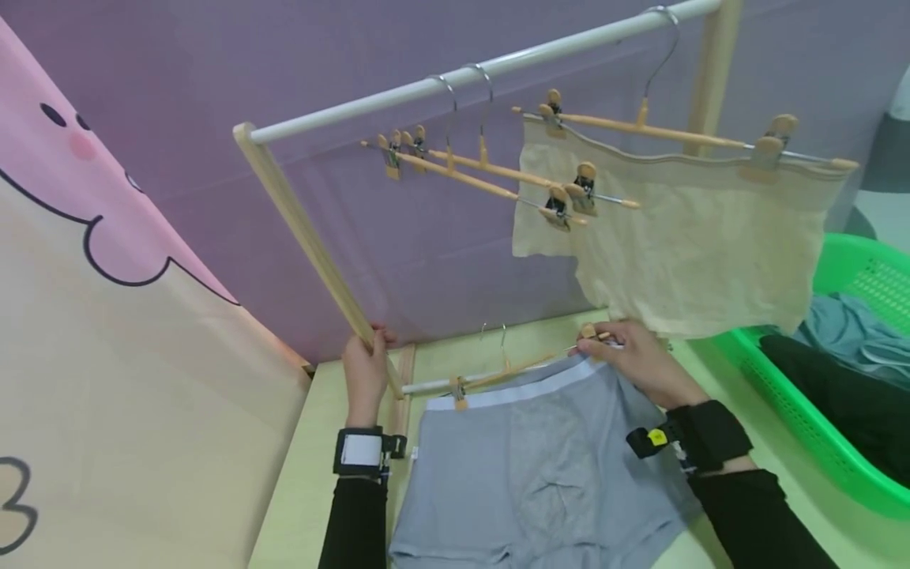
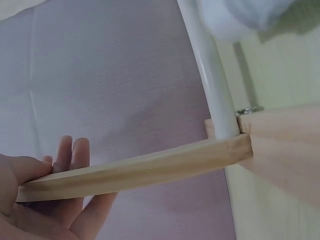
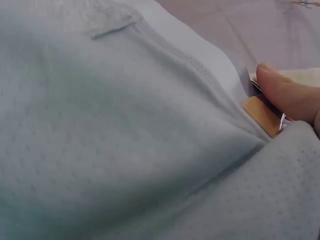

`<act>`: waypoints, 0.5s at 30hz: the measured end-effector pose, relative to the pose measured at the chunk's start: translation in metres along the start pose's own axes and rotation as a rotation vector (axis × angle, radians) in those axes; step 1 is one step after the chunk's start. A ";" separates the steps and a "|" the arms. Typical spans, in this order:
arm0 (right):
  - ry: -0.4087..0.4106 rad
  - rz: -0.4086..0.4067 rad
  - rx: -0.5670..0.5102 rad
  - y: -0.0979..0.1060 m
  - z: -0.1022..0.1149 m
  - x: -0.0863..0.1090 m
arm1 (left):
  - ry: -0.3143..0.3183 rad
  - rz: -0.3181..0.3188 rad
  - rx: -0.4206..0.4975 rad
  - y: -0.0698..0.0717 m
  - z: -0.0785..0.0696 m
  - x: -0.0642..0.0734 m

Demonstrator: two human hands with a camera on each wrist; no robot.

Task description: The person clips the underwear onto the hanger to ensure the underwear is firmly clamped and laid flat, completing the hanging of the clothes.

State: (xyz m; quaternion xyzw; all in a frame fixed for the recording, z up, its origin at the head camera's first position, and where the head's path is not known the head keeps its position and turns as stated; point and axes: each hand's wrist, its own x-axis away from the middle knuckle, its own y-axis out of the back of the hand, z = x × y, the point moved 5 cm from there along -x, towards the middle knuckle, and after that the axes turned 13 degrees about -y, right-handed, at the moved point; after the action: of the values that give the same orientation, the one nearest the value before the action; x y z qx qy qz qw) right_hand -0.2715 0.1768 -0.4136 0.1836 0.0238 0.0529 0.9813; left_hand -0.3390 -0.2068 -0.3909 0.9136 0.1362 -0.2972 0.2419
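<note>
Grey boxer briefs (image 1: pixel 498 458) with a pale waistband hang from a wooden clip hanger (image 1: pixel 522 367) low by the rack's bottom bar. One clip (image 1: pixel 459 393) grips the waistband's left side. At its right end my right hand (image 1: pixel 643 359) pinches the other clip, whose wooden pad (image 3: pixel 262 115) lies against the waistband in the right wrist view. My left hand (image 1: pixel 366 371) holds the wooden side post (image 1: pixel 306 225) of the clothes rack near its lower end. The left wrist view shows the thumb and fingers around this post (image 2: pixel 135 170).
Two bare clip hangers (image 1: pixel 469 178) hang from the white top rail (image 1: pixel 483 67). Right of them, a beige cloth garment (image 1: pixel 697 237) is clipped to another hanger. A green basket (image 1: pixel 775 419) with dark and teal clothes (image 1: pixel 856 332) stands at the right. A purple curtain (image 1: pixel 178 95) hangs behind.
</note>
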 end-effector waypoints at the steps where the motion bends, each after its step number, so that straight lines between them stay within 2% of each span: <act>1: 0.010 -0.007 0.008 0.001 0.004 0.001 | 0.003 -0.001 -0.007 0.000 0.000 0.000; 5: 0.029 -0.047 0.066 0.008 0.020 0.009 | 0.015 0.015 -0.019 0.001 0.001 0.001; 10: 0.084 -0.147 0.118 0.017 0.042 0.020 | 0.015 0.028 -0.003 0.000 0.002 0.001; 15: 0.236 -0.301 0.120 0.023 0.064 0.030 | 0.018 0.011 -0.002 0.001 0.001 0.001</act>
State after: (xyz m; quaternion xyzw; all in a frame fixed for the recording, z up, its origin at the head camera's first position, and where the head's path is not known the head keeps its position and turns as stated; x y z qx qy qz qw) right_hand -0.2394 0.1788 -0.3469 0.2284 0.1689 -0.0747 0.9559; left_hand -0.3382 -0.2080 -0.3925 0.9167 0.1338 -0.2874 0.2431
